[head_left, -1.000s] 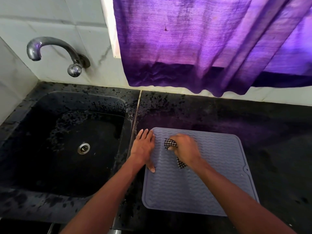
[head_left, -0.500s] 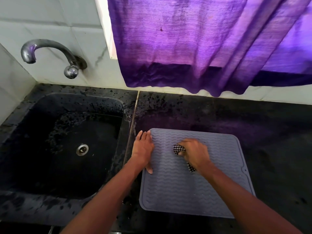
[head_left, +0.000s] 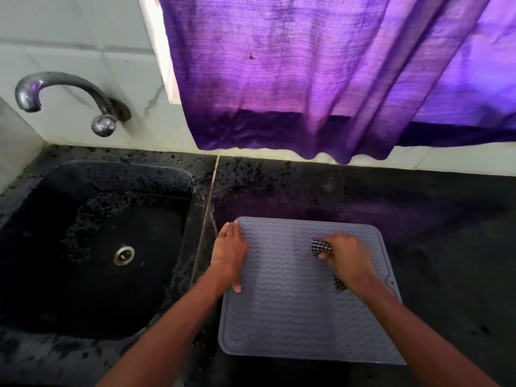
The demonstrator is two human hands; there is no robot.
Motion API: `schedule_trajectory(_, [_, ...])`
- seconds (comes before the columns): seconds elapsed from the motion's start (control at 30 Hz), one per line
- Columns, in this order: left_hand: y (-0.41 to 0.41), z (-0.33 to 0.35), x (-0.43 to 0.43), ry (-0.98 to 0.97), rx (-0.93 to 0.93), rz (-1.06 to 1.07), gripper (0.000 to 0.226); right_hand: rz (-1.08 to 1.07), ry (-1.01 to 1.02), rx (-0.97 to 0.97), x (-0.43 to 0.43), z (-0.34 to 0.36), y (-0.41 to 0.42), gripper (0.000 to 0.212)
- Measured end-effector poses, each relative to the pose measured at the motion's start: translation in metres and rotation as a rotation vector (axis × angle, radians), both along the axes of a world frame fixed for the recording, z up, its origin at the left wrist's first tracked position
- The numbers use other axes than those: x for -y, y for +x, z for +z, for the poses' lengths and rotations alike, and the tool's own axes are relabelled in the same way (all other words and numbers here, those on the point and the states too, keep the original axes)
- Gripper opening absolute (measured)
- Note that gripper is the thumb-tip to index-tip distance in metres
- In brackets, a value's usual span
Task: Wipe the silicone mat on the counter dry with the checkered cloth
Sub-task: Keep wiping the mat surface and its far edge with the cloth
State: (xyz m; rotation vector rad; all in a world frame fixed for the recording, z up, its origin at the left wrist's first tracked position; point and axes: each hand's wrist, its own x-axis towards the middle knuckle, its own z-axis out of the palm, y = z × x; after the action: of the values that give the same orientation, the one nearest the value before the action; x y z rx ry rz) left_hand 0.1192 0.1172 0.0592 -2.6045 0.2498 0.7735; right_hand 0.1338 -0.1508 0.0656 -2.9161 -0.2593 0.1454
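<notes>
Lilac-grey silicone mat (head_left: 293,317) lies flat on the dark speckled tabletop (head_left: 435,247), just right of a black sink (head_left: 192,191); its left edge runs close beside the seam where sink and tabletop meet. The left hand (head_left: 227,252) rests on the mat's far left corner, its fingers (head_left: 231,233) straight and together, pressing down and grasping nothing. The right hand (head_left: 346,258) sits on the far right part of the mat, fingers curled round a bunched checkered cloth (head_left: 321,247); one tuft shows ahead of the thumb, another beneath the wrist; the hand is blurred, so the exact hold is hard to read.

Wiping appears under way rather than finished; the cloth works the far half, while the near half, a broad field of wavy ridges, lies open below both hands; whether water remains there cannot be told. The raised rim and the small notch (head_left: 390,282) on the right edge probably need a pass too.

Bare tabletop stretches right of the mat and behind it; a purple curtain (head_left: 307,79) hangs above the back wall, apart from the hands; the tap (head_left: 69,88) stands well apart, over the sink.
</notes>
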Motion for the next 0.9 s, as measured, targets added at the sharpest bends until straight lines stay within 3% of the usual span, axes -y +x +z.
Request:
schedule_trajectory(0.17, [0.004, -0.016, 0.004, -0.014, 0.105, 0.0, 0.09, 0.17, 0.124, 0.017, -0.068, 0.004, 0.0, 0.027])
schedule_trajectory(0.33, [0.009, -0.021, -0.002, -0.02, 0.079, -0.006, 0.091, 0.155, 0.067, -0.067, -0.074, -0.011, -0.009, 0.037])
schedule_trajectory(0.57, [0.015, -0.026, 0.01, -0.034, 0.098, -0.011, 0.056, 0.059, -0.013, -0.039, 0.003, -0.011, 0.002, 0.037])
schedule_trajectory(0.9, [0.013, -0.028, 0.003, -0.044, 0.145, -0.029, 0.059, -0.144, -0.109, -0.035, 0.097, 0.001, -0.004, 0.04])
